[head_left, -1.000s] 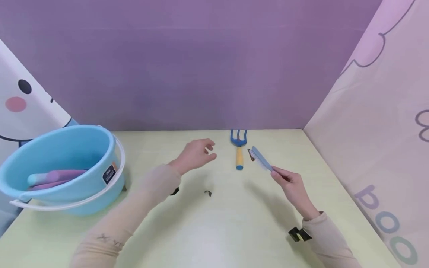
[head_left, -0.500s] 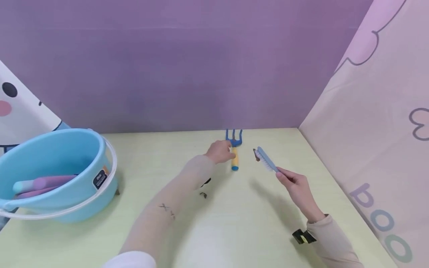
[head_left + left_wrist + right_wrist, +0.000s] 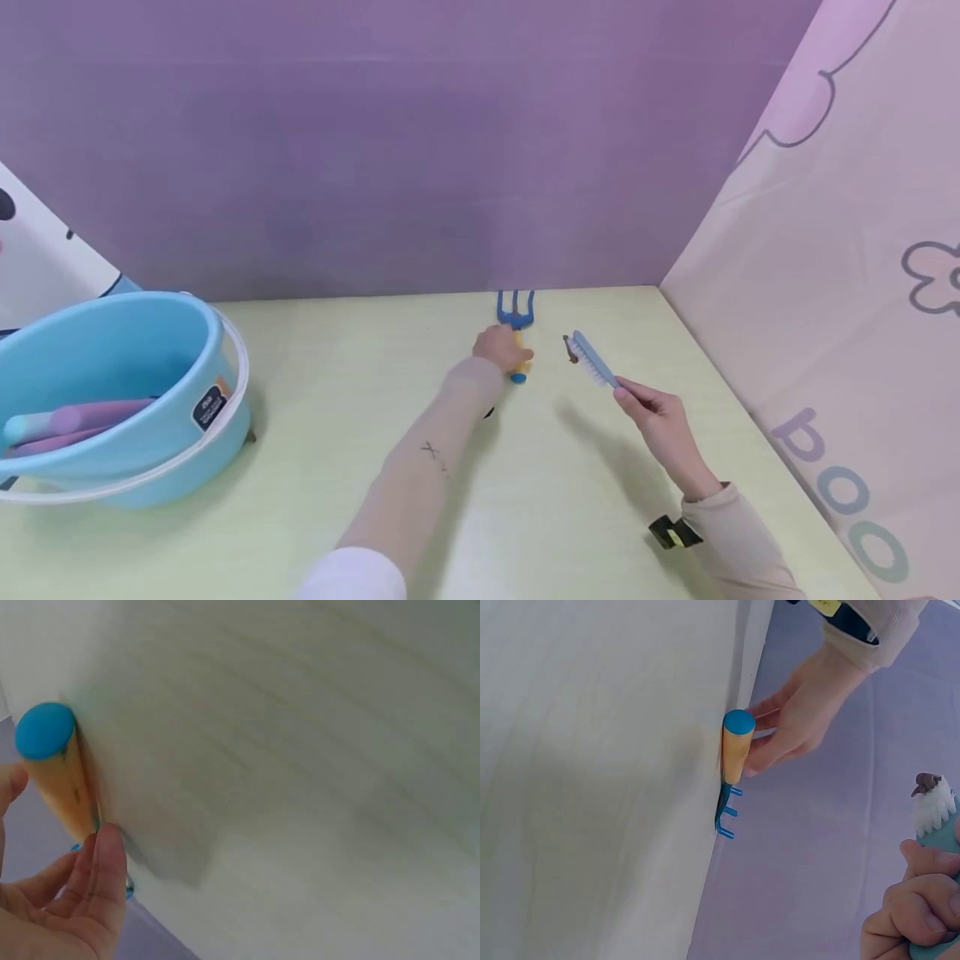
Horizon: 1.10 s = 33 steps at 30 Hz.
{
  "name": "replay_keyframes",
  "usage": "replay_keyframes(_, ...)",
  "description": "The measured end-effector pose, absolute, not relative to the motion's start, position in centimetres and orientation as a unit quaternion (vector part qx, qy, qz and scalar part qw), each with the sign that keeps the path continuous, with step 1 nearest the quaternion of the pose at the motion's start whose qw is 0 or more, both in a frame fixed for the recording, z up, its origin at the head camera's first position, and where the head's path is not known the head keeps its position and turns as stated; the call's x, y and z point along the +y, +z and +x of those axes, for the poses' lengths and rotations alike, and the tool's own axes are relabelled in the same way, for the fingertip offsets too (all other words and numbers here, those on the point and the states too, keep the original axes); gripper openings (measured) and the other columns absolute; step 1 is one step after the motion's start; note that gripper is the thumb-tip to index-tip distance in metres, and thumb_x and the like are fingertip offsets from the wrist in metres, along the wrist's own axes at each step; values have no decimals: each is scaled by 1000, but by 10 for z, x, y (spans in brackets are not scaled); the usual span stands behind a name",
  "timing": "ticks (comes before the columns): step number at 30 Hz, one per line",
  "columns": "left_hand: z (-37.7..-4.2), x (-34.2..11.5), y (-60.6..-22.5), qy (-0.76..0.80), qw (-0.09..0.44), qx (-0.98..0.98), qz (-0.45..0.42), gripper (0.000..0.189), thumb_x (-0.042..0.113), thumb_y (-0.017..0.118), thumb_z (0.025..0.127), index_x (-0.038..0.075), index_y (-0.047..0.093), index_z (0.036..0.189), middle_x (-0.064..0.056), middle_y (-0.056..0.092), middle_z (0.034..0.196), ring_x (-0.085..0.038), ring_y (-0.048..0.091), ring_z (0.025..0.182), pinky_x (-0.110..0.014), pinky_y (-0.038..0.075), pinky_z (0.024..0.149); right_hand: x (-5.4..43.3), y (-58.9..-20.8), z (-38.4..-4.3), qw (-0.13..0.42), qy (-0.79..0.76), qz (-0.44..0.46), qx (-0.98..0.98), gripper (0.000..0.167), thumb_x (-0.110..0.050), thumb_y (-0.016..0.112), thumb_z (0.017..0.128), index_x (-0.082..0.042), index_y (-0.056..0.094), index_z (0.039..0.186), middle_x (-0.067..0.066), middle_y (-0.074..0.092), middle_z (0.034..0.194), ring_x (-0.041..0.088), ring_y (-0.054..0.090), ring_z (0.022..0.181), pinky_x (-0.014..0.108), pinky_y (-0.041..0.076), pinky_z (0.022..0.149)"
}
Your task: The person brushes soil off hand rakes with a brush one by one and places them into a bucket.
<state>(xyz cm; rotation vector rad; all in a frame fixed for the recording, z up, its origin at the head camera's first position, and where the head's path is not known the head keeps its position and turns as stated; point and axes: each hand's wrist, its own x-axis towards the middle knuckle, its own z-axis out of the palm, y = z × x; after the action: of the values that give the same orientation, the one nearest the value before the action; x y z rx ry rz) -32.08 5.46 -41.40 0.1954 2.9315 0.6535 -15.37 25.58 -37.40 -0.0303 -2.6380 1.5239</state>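
Observation:
A toy garden fork (image 3: 515, 319) with blue tines and a yellow handle lies on the table's far side. My left hand (image 3: 501, 348) reaches over its handle. In the left wrist view, thumb and fingers stand on either side of the handle (image 3: 56, 780), the fingers (image 3: 109, 870) nearly straight. The right wrist view shows the fingers right beside the handle's blue end. My right hand (image 3: 660, 425) holds a light blue brush (image 3: 592, 358) by its handle, raised above the table. A small brown clump (image 3: 928, 782) sits at the tip of the white bristles.
A light blue bucket (image 3: 213, 367) with a white handle stands at the left, purple and turquoise things (image 3: 97, 415) inside. A small brown bit (image 3: 251, 436) lies beside its base. A purple wall (image 3: 360, 167) closes the table's back, a printed white panel (image 3: 840, 292) its right side.
My left hand has moved right and away from me, onto the fork's handle. A dark bit on the table is now hidden by that arm. The right hand keeps holding the brush nearly still.

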Motion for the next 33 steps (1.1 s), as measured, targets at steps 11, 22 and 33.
replay_keyframes(11,-326,62,-433,191,67,979,30,41,36,60,83,3,62,107,-11,62,100,-25,60,91,-33,51,77,248,-373,-155,51,509,-3,-859,43,-30,51,93,-1,54,125,18,56,124,-7,50,92,15,42,78)
replay_keyframes(22,-320,55,-428,210,62,975,37,30,29,60,82,3,65,96,-10,64,86,-21,60,75,-30,52,66,245,-376,-158,52,514,9,-856,43,-29,52,93,1,54,123,19,56,123,-7,50,92,14,42,78)
replay_keyframes(33,-323,44,-424,173,46,983,38,29,36,63,82,9,67,92,-7,66,88,-21,63,81,-31,52,69,241,-382,-161,45,516,16,-855,42,-28,52,93,1,55,123,19,57,122,2,49,86,18,42,74)
